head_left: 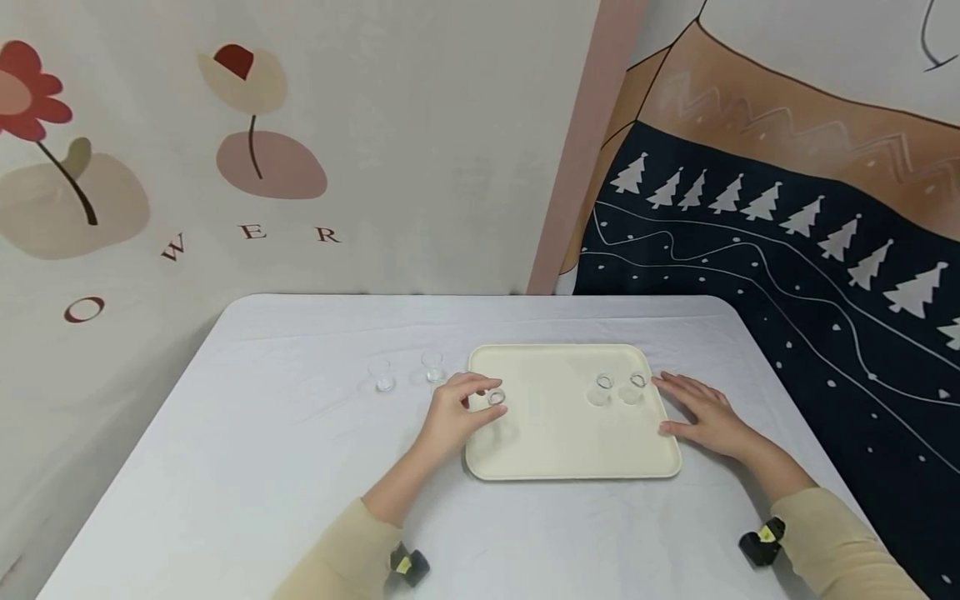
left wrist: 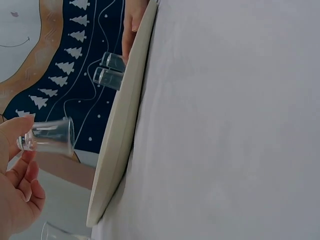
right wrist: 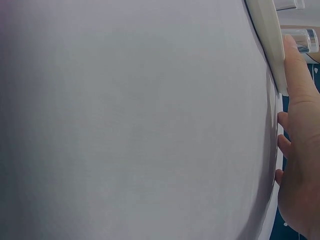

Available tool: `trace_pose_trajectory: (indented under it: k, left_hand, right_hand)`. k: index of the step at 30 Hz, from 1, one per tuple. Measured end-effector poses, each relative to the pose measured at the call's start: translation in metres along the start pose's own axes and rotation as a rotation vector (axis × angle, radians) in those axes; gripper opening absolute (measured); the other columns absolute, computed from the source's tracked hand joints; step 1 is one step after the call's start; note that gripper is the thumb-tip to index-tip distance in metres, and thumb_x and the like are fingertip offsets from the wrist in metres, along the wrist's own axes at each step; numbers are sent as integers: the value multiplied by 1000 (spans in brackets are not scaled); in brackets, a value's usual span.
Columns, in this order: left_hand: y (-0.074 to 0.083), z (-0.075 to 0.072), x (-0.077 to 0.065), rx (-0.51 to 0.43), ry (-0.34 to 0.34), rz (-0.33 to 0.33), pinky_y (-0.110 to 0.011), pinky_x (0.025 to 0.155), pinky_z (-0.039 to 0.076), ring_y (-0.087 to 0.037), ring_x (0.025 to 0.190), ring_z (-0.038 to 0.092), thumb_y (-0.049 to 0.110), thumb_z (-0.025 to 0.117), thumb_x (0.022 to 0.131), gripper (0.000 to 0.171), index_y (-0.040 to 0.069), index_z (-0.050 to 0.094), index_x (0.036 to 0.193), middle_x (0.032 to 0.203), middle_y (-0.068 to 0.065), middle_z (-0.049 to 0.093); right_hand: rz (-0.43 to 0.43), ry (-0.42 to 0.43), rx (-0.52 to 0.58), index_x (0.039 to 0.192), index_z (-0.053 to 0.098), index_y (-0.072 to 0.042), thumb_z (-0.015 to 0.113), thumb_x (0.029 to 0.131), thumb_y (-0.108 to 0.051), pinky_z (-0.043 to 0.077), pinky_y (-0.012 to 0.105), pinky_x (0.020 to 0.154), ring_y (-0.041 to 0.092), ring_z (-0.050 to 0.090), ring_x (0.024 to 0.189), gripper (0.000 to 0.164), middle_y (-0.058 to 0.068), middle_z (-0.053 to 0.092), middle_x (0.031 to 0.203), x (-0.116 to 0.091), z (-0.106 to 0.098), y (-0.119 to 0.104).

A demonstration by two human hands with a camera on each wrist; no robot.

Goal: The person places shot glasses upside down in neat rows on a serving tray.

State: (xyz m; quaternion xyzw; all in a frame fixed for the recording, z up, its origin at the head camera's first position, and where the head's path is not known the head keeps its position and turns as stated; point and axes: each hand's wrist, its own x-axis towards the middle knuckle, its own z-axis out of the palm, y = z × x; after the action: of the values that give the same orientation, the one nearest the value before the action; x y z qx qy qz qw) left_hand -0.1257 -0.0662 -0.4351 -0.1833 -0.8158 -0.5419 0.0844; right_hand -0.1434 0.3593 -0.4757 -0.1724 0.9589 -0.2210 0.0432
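In the head view my left hand (head_left: 459,408) pinches a small clear glass (head_left: 497,398) over the left part of the cream tray (head_left: 555,454). The left wrist view shows this glass (left wrist: 52,136) upside down, its thick base between thumb and fingers and its mouth facing the tray, clear of it. Two more clear glasses, one left (head_left: 598,392) and one right (head_left: 632,390), stand mouth down side by side near the tray's right end. My right hand (head_left: 705,417) lies with fingers extended along the tray's right edge, thumb at the rim.
Left of the tray, two clear glasses, one nearer (head_left: 384,379) and one farther (head_left: 432,368), stand upright on the white-covered table (head_left: 300,467). Behind the table hangs a light cloth (head_left: 435,167) with printed flowers, and a dark cloth (head_left: 675,250) with trees is at the right.
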Motion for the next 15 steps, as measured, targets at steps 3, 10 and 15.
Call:
trace_pose_trajectory:
  k: [3,10,15]
  left_hand:
    - [3,9,6,-18,7,10,-23,63,40,-27,83,54,12,82,76,33,6,73,107,101,2,68]
    - [10,29,17,-71,-5,8,-22,64,39,-30,87,55,10,81,76,31,5,73,106,102,1,68]
    - [15,45,26,-89,-12,-5,-21,64,39,-28,89,55,11,81,76,30,5,73,105,103,1,67]
  right_hand:
    - [3,0,-1,146,37,-15,70,83,-47,9,70,100,49,18,134,78,25,30,149,0,0,0]
    - [4,-5,-3,147,36,-16,69,83,-47,8,70,100,49,18,134,78,25,29,149,0,0,0]
    - [4,-1,3,146,37,-15,70,83,-47,8,70,100,49,18,134,78,25,30,149,-1,0,1]
